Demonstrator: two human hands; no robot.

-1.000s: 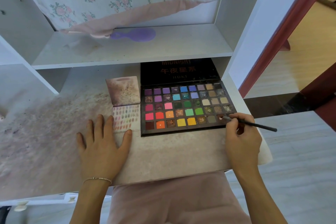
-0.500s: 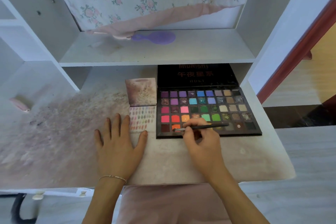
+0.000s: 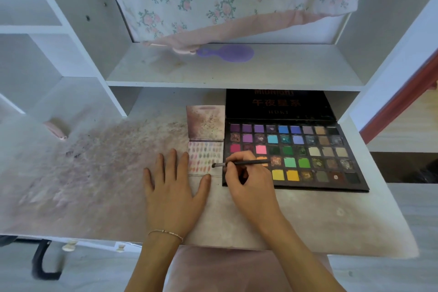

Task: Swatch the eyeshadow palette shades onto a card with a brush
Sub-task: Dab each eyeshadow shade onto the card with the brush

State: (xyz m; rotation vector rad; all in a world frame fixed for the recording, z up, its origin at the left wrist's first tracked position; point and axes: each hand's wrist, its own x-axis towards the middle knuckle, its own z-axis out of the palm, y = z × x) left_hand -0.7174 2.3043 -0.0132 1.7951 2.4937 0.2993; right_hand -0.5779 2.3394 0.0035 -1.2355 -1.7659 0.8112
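The fingers of the right hand (image 3: 246, 187) are pinched round a thin brush (image 3: 241, 163), whose tip is held over the swatch card (image 3: 205, 157) just left of them, while the left hand (image 3: 173, 187) is laid flat, fingertips on the card's lower edge. Several rows of swatches are already laid down, and judging by the bare strip below them, more shades from the eyeshadow palette (image 3: 308, 149) to the right are left.

R hand (image 3: 248, 187) hides palette (image 3: 308, 163) pans; lid (image 3: 277, 104) txt partly hidden by shelf (image 3: 234, 83).

A stained white desk (image 3: 99, 173) carries an open black multicolour eyeshadow palette (image 3: 294, 154), a swatched card (image 3: 205, 149) beside it, and a flat left hand (image 3: 171, 187).
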